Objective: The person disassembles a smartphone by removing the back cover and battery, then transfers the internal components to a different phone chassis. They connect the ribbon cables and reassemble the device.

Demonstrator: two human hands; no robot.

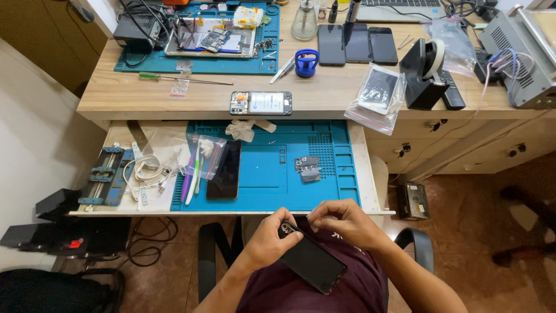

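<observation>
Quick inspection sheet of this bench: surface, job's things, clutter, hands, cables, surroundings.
Surface: wooden desk; pulled-out drawer lined with a blue mat.
Job's things: black phone held over the lap, its upper end under the fingers.
Clutter: dark phone and small parts on the mat; opened phone, three dark phones, blue suction cup, bagged phone on the desk.
Hands: left hand grips the black phone; right hand pinches at its top edge.
Cables: white cable coiled in the drawer; black cable on the floor.
Surroundings: tiled floor, chair.

Glossy black glass phone, matt blue rubbery mat, pale wood-grain desk
</observation>
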